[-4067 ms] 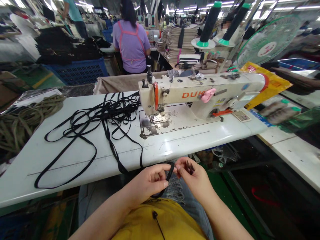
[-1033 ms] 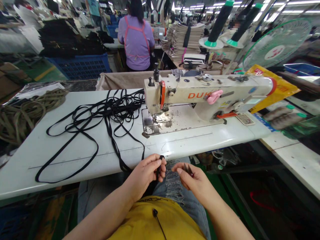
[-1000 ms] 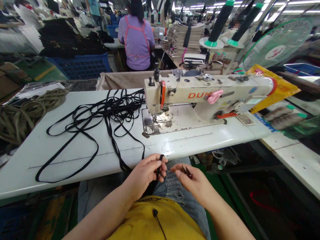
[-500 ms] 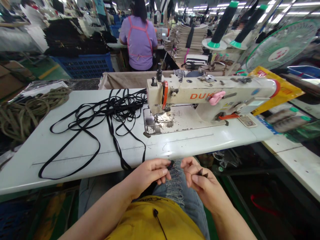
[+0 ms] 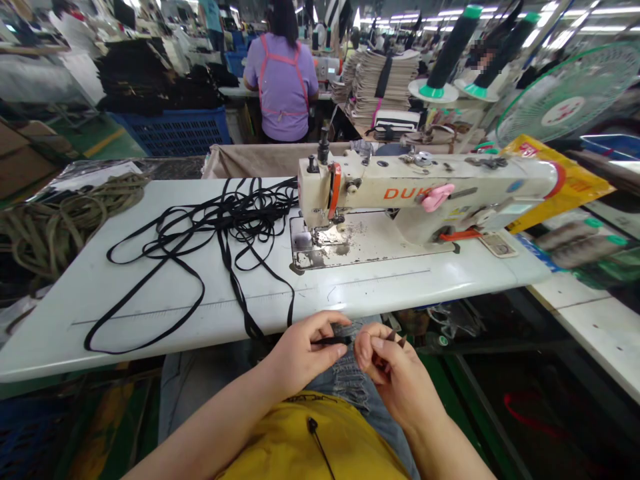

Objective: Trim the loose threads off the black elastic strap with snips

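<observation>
My left hand pinches a black strap between thumb and fingers, above my lap. Just to its right, my right hand is closed around small thread snips; only their two dark pointed tips show above the fingers. The fingertips of both hands almost meet at the strap's end; whether the right ones touch it I cannot tell. A long tangle of the same black strap lies on the white sewing table, and some lengths run over its front edge toward my lap.
A sewing machine stands on the table behind my hands. Olive straps are heaped at the left. Thread cones and a green fan rise at the right. A person in purple sits ahead, beside a blue crate.
The strap in my left hand has gone from a bent loop to pointing rightward. My right hand, snips still in it, moved away from the left, then came back close. The view has shifted slightly.
</observation>
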`<state>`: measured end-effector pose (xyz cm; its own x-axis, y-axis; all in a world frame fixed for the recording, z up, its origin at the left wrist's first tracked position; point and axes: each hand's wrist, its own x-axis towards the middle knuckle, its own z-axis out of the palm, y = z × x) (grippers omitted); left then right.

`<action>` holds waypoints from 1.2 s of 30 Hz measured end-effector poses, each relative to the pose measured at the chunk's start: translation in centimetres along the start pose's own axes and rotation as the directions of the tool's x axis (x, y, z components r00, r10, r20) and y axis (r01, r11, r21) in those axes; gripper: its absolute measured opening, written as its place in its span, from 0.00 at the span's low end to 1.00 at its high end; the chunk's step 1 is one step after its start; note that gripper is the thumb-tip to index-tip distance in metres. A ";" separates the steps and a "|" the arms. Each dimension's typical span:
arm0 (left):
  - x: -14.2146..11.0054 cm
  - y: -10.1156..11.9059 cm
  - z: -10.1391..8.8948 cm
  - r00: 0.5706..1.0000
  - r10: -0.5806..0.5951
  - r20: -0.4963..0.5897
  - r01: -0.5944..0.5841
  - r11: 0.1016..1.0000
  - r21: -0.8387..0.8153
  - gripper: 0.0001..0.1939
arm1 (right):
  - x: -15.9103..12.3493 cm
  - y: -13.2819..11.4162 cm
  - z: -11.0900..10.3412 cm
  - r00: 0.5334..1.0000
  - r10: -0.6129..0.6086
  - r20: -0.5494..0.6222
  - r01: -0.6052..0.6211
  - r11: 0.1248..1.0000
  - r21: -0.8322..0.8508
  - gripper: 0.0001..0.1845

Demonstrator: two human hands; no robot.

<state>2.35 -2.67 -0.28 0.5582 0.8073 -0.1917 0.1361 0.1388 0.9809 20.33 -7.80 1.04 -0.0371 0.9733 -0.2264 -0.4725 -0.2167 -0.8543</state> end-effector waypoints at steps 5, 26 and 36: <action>0.0 0.2 0.0 0.998 0.056 -0.020 -0.051 0.980 0.192 0.11 | -0.4 -0.3 0.2 0.999 -0.009 0.043 0.014 0.993 -0.117 0.12; 0.1 0.7 -1.0 0.993 -0.122 0.000 0.121 0.990 -0.069 0.11 | -0.5 -1.7 -1.8 0.986 -0.160 0.042 0.164 0.926 -0.339 0.12; 0.0 1.2 -0.6 0.981 -0.192 0.018 0.174 0.837 -0.518 0.14 | -1.8 -2.5 0.2 0.853 0.103 0.512 0.349 0.616 -0.706 0.14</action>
<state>1.96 -2.17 0.90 0.5361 0.7551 -0.3773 -0.2133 0.5537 0.8049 21.43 -9.00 3.69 -0.5312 0.8462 -0.0418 0.3176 0.1532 -0.9358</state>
